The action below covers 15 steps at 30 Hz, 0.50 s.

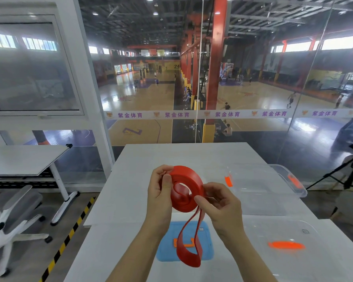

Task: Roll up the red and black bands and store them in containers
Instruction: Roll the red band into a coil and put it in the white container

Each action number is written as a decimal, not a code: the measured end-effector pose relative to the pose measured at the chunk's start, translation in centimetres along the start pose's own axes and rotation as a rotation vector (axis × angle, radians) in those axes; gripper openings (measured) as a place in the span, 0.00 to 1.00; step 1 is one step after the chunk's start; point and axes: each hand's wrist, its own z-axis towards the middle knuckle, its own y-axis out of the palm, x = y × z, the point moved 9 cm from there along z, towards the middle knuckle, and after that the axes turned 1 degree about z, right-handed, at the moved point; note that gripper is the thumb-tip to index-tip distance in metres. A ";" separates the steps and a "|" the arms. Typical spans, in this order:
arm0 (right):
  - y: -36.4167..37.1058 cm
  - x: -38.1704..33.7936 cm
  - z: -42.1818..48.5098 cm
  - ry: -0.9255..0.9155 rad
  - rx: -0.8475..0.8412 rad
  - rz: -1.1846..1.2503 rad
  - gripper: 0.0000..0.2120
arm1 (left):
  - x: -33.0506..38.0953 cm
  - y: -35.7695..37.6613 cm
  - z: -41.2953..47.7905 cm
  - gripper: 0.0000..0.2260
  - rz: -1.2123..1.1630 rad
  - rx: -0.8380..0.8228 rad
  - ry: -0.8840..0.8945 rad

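Red band (pixel 192 178), most of it wound into a flat coil, is held in the air above the white table (pixel 130 180), about midway across it. The coil's open face is turned toward the camera, so the hole through its middle points back at the person. A loose tail leaves the coil at its lower right edge and hangs down in a long, narrow loop. The loop's long axis runs from the coil toward the person, and its closed end hangs lowest, in front of a blue lid (pixel 167 247) that lies flat on the table.

The left hand (pixel 160 198) grips the coil's left rim, thumb pressed flat on the face and fingers curled behind. The right hand (pixel 222 202) pinches the right rim where the tail comes off, between thumb and curled fingers.

To the right stands a clear container (pixel 263 186) with orange latches. Nearer, a clear lid (pixel 283 231) with an orange handle lies on the table. Beyond the far edge is a glass wall (pixel 253 78). A tripod (pixel 346 174) stands at the right, and an office chair (pixel 14 216) at the left.
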 end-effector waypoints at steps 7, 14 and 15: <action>0.2 -0.3 0.0 -0.008 -0.010 0.046 0.17 | 0.3 0.0 -0.1 0.11 -0.098 0.013 -0.008; -0.8 -1.1 0.5 -0.015 0.016 0.066 0.17 | -0.5 0.8 0.2 0.13 0.088 -0.238 0.014; -1.1 -1.2 0.7 -0.017 0.021 0.067 0.17 | -0.7 1.0 0.2 0.11 0.139 -0.274 0.030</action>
